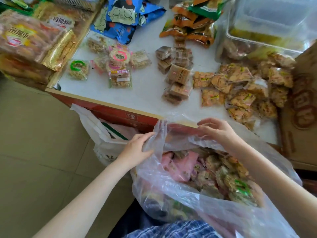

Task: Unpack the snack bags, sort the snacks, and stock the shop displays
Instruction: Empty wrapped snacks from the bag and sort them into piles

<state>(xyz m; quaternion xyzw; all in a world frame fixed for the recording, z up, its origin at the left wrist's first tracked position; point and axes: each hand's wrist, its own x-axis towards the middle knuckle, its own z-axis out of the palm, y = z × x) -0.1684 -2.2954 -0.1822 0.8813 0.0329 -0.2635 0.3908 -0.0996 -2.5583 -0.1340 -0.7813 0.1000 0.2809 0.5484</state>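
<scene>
A big clear plastic bag [171, 186] full of wrapped snacks sits low in front of me, pink packets [178, 167] and green-labelled nut bars [236, 186] showing inside. My left hand [137, 148] grips the bag's left rim. My right hand [217, 129] pinches the far rim, with fingers curled into the film. On the white counter [147, 86] lie sorted groups: round pink-labelled cakes [118, 62], brown squares [176, 74], orange crackers [240, 88].
Blue cartoon packets [120, 18] and orange-green packets [190, 23] lie at the counter's back. A clear lidded tub [267, 26] stands back right, a cardboard box [303, 109] at right. Bread bags [29, 38] are stacked left. A white bag [101, 134] hangs below the counter edge.
</scene>
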